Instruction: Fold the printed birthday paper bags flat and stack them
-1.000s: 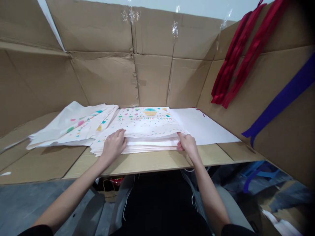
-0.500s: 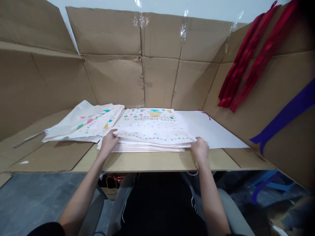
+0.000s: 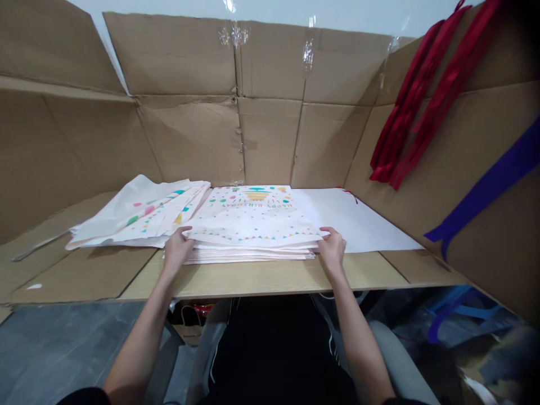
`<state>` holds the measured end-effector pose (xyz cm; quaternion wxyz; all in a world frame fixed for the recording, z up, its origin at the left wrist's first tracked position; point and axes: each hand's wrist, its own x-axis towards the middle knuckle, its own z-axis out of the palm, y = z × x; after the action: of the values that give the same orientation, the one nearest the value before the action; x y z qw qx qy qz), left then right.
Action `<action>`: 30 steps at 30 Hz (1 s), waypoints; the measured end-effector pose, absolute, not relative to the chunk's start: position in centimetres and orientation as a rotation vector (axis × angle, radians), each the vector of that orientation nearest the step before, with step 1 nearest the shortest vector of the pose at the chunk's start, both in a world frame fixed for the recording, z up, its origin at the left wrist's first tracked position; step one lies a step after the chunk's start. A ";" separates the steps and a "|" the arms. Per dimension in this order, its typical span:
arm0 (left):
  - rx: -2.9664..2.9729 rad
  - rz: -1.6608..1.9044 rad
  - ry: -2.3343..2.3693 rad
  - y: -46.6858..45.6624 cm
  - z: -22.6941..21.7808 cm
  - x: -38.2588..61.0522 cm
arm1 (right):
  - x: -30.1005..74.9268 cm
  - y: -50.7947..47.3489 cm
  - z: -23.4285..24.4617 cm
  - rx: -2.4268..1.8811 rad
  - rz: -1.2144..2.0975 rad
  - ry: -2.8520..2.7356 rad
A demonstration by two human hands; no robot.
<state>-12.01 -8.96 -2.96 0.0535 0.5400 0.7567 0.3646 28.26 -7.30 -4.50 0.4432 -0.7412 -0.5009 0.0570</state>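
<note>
A stack of flat white paper bags [image 3: 253, 225] printed with coloured confetti and a birthday greeting lies in the middle of the cardboard-covered table [image 3: 261, 278]. My left hand [image 3: 176, 249] grips the stack's near left corner, fingers curled over the top sheet. At the near right corner, my right hand [image 3: 332, 246] pinches the top sheet's edge, thumb on top. The top bag is lifted slightly off the pile along its near edge.
A second, looser pile of the same printed bags [image 3: 139, 216] lies to the left. A plain white sheet [image 3: 358, 222] sits to the right. Red ribbons [image 3: 426, 95] and a purple ribbon [image 3: 489, 188] hang on the right cardboard wall. Cardboard walls enclose the table.
Both hands have slid outward along the stack's near edge to its corners. The top sheet, raised a second ago, now lies lower on the pile.
</note>
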 end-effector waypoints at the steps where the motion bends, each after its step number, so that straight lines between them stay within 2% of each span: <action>1: 1.641 1.116 2.302 -8.9 -3.1 -12.1 | 28.2 -7.2 -4.6 -1.823 0.139 -1.246; 13: 1.443 1.257 2.160 -9.1 -3.2 -12.1 | 27.7 -6.9 -5.5 -1.649 0.351 -1.207; 20: 1.616 1.212 2.264 -8.9 -3.6 -12.3 | 27.9 -6.5 -6.3 -1.628 0.367 -1.228; 30: 1.404 1.308 2.207 -9.4 -3.0 -11.7 | 27.6 -6.6 -5.9 -1.580 0.394 -1.231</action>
<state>-11.67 -9.44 -2.95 0.1084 0.4773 0.7502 0.4446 27.65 -6.60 -5.89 0.5227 -0.6599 -0.5141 0.1644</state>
